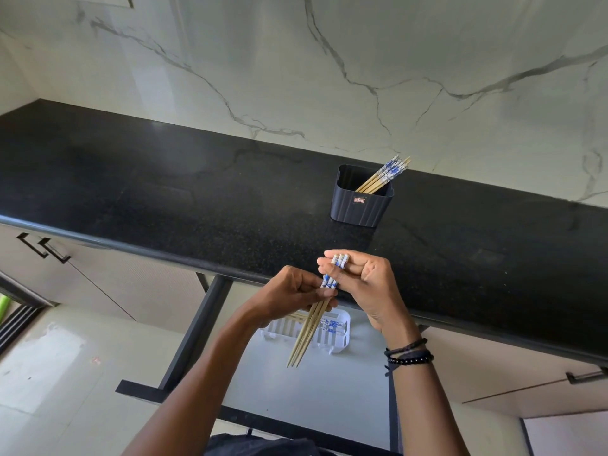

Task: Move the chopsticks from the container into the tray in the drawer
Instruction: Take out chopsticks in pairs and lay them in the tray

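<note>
**Both hands grip a bundle of chopsticks above the open drawer**

Left hand (292, 292) pinches the bundle of chopsticks (314, 319) mid-shaft; right hand (368, 283) clasps their blue-patterned tops. Below, the white tray (342, 337) in the drawer (296, 390) holds a few. More lean in the dark container (360, 205) on the black counter (164, 199).

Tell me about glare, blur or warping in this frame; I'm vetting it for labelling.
Head view: wide-angle bending curves the black counter edge; soft window glare streaks the marble wall; the chopsticks in both hands and the container look sharp; the white tray below is dimmer, partly hidden.
</note>
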